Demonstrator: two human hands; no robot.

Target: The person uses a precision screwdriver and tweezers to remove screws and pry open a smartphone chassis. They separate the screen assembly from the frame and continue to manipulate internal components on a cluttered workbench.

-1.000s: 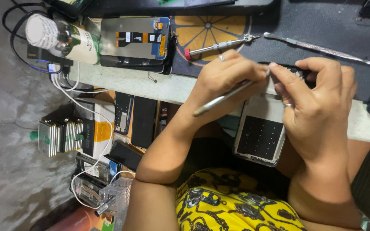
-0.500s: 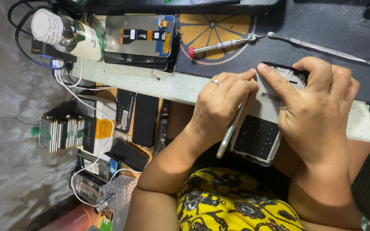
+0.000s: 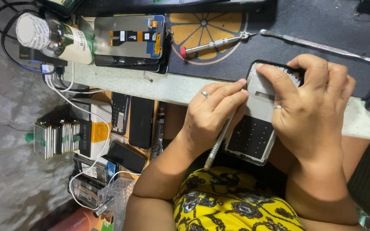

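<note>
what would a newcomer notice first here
Two ringed hands at the bench edge: the left hand works a thin metal tool against an opened phone frame that the right hand pins down. Behind them, an orange-slice mat carries a red-capped screwdriver.

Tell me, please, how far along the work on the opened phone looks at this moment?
Done: the phone frame lies opened at the bench edge, and a separate screen panel rests apart on the bench. In hand: the left hand works a slim metal tool at the frame's edge while the right hand presses it down. Left: the screwdriver and long metal spudger lie unused on the mat.
</note>
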